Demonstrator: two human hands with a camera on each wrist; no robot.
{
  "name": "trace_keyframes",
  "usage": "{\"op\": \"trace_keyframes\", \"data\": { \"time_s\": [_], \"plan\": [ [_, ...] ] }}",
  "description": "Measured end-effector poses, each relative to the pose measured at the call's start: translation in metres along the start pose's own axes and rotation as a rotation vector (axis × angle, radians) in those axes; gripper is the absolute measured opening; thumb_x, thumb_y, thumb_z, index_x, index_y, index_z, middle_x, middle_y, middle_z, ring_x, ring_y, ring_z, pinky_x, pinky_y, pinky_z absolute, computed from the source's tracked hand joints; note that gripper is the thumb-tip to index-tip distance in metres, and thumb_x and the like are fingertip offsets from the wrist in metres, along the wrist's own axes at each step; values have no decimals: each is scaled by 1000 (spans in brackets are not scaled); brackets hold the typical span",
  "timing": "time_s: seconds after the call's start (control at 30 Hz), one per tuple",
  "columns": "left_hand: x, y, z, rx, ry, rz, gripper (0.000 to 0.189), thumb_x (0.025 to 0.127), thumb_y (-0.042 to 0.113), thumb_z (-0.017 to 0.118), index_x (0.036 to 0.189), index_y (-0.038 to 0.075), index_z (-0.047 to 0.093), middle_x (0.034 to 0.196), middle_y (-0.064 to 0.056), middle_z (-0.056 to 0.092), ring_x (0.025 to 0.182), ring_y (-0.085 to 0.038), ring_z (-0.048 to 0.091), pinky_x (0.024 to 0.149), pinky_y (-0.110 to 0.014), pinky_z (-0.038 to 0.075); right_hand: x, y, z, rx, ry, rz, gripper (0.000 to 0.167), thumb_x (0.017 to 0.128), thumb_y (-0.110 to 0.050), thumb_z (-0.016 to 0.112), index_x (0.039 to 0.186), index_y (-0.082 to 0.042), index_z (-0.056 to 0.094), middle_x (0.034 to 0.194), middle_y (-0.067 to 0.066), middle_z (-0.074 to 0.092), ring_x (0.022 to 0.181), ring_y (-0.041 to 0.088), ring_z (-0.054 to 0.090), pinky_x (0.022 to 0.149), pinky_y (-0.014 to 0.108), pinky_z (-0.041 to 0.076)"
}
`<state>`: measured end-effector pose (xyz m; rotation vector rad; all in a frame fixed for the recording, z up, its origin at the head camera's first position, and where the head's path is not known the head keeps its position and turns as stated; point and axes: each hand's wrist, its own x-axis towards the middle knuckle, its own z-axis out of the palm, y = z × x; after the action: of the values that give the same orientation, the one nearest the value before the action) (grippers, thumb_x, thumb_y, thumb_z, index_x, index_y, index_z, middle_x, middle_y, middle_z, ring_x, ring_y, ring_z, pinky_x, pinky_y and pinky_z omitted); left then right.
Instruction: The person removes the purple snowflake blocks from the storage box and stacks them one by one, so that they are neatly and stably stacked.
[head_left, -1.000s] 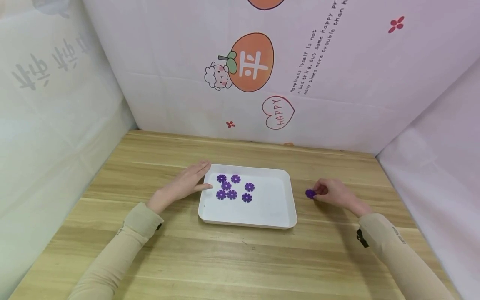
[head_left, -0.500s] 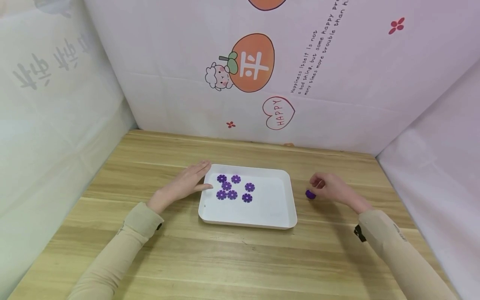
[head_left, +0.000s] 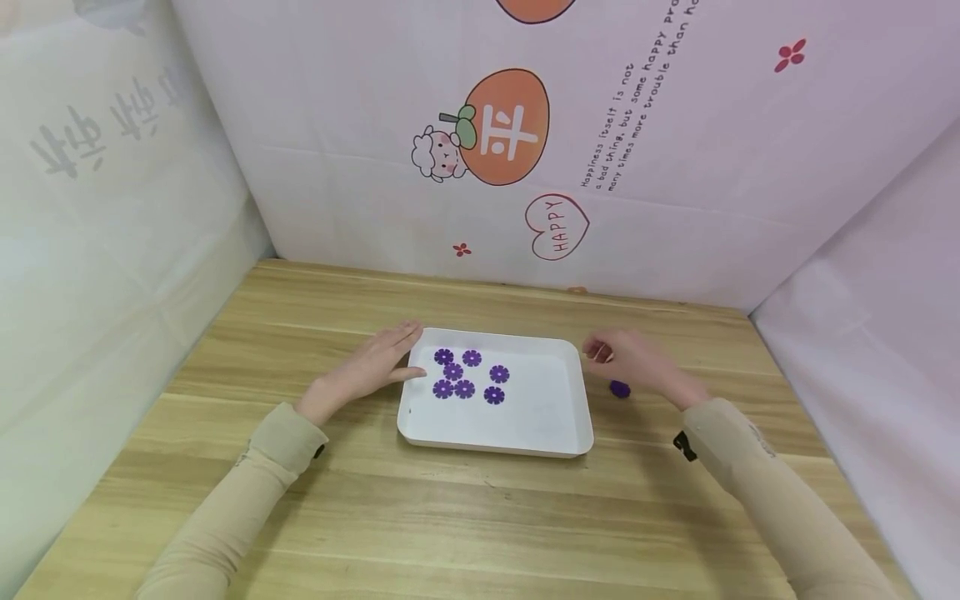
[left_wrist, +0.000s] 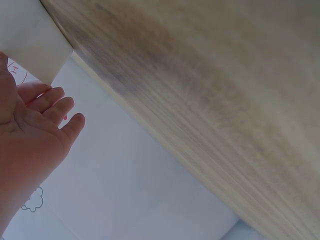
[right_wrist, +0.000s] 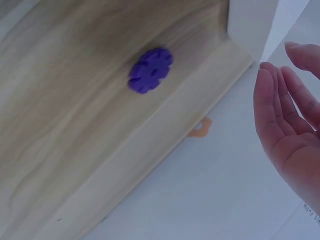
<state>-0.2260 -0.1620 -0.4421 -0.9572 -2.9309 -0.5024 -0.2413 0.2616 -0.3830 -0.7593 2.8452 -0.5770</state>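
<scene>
Discs (head_left: 464,389) are lying in the tray (head_left: 536,427), one disc (head_left: 619,389) on the table (head_left: 450,517) right of it. I'm resting the outstretched left hand (head_left: 375,362) on its left side, apparently for steadiness; the right hand (head_left: 628,358) is hovering by its right side, thumb parted, seemingly empty.

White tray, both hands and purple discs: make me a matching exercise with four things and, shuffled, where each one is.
1. Left hand
2. Right hand
3. Cluster of seven purple discs
4. Purple disc in the right wrist view

A. Lying outside the white tray
B. At the tray's left edge
C. Inside the tray
D. Near the tray's right edge, holding nothing visible

Pairs: 1-B, 2-D, 3-C, 4-A
</scene>
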Motion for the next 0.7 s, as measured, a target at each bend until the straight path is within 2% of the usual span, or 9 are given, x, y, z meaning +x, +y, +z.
{"op": "trace_keyframes", "data": {
  "time_s": [0.13,0.3,0.5,0.7],
  "plan": [
    [-1,0,0,3,-4,-2,80,96,44,60,151,-7,31,159,-26,29,147,-43,31,122,-59,27,11,-11,3,31,-37,10,20,90,-12,71,106,-1,68,95,9,73,86,18,69,76,33,60],
    [-1,2,-2,-16,-16,-22,80,96,45,60,151,-6,30,159,-25,29,148,-42,30,123,-58,26,24,-23,5,16,-75,18,22,90,-14,72,109,-3,68,98,8,73,88,18,69,78,34,61],
    [-1,4,-3,-21,-28,-25,81,96,46,59,152,-5,30,160,-24,29,148,-42,30,123,-57,26,37,-29,15,-17,-106,-26,23,89,-15,74,108,-4,68,99,7,73,88,16,69,78,30,61],
    [-2,5,-5,-30,-22,-25,81,96,46,59,152,-5,31,160,-24,29,149,-42,30,123,-57,26,48,-37,26,20,-108,-93,22,87,-12,74,105,-1,68,97,10,72,85,16,68,78,29,61]
  ]
}}
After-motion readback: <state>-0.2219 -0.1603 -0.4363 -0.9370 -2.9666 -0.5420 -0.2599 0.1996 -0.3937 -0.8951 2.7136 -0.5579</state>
